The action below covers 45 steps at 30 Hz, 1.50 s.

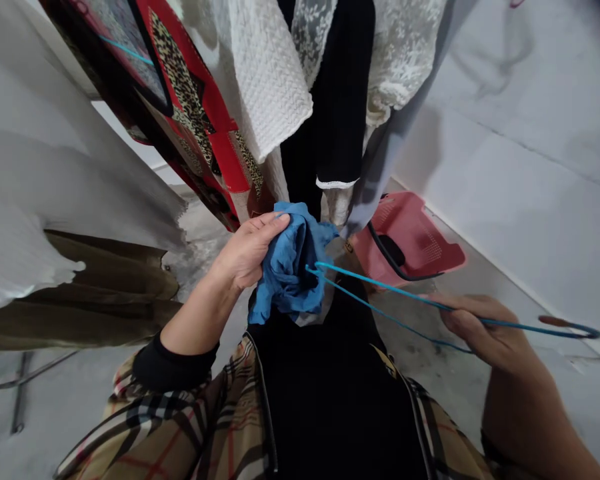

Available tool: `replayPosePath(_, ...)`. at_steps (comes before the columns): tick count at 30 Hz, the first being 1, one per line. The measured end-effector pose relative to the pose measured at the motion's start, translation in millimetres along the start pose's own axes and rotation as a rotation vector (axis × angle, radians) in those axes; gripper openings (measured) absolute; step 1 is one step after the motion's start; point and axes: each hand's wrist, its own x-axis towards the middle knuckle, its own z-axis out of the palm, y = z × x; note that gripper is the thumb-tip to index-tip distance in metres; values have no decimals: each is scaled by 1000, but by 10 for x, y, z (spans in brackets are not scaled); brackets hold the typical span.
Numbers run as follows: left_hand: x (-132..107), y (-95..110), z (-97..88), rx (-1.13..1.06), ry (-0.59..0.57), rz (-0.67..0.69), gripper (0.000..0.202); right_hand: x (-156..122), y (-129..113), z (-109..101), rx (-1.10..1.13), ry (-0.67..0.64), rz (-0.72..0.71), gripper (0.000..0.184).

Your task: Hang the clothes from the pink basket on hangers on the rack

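Observation:
A bunched blue garment (300,267) hangs in front of my body, and my left hand (253,247) pinches its upper left edge between thumb and fingers. To the right, my right hand (485,330) is closed around a thin blue clothes hanger (380,285). The hanger lies nearly level; its hook points right and has a brown tip. Its far end reaches into the folds of the garment, where part of it is hidden. What kind of garment it is cannot be told from the crumpled cloth.
Ahead hang several clothes, among them a white knitted one (270,80), a black one (343,100) and a red patchwork one (225,153). Grey cloth (80,153) hangs at the left. A pink basket (440,250) with a black handle stands on the floor by the white wall (530,133).

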Motion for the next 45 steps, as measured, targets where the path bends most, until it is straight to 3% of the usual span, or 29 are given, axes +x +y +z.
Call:
replayPosePath(3,-23,5,55,45,-31,15,17,262,-144,133,-79,-146,-109,29)
replayPosePath(6,-39,-25,111,140,-53,55,19,527,-244,329,-146,-200,-97,26)
replayPosePath(9,-54,-91,179,456,-108,256,22,756,-257,595,-128,-196,-146,29)
replayPosePath(12,-95,-102,252,1006,-132,622,22,919,-206,801,-41,-119,-217,33)
replayPosePath(15,-165,13,314,1458,-113,885,24,1002,-163,829,-6,18,-273,39)
replayPosePath(18,-225,200,350,1607,-126,996,25,1058,-174,724,-26,144,-292,45)
replayPosePath(22,-259,356,349,1775,-131,1009,28,1156,-222,612,-8,268,-342,41)
replayPosePath(27,-331,388,320,1839,85,1077,28,1081,-142,760,-170,789,-329,21)
replayPosePath(28,-355,391,314,1859,135,1098,27,1028,-97,830,-194,846,-332,18)
replayPosePath(31,-417,400,290,1921,195,1137,27,869,65,1079,-304,843,-329,21)
replayPosePath(33,-432,396,271,1899,213,1166,27,808,166,1241,-418,798,-254,23)
replayPosePath(36,-421,365,235,1879,270,1278,26,814,275,1413,-494,618,-142,29)
replayPosePath(38,-408,335,199,1889,245,1316,28,849,307,1457,-497,510,-101,34)
replayPosePath(41,-405,310,114,1818,248,1298,30,849,295,1426,-499,638,-127,34)
replayPosePath(43,-417,319,45,1735,324,1303,30,782,272,1385,-472,801,-240,26)
replayPosePath(45,-434,335,-11,1682,376,1304,33,686,264,1380,-432,879,-348,15)
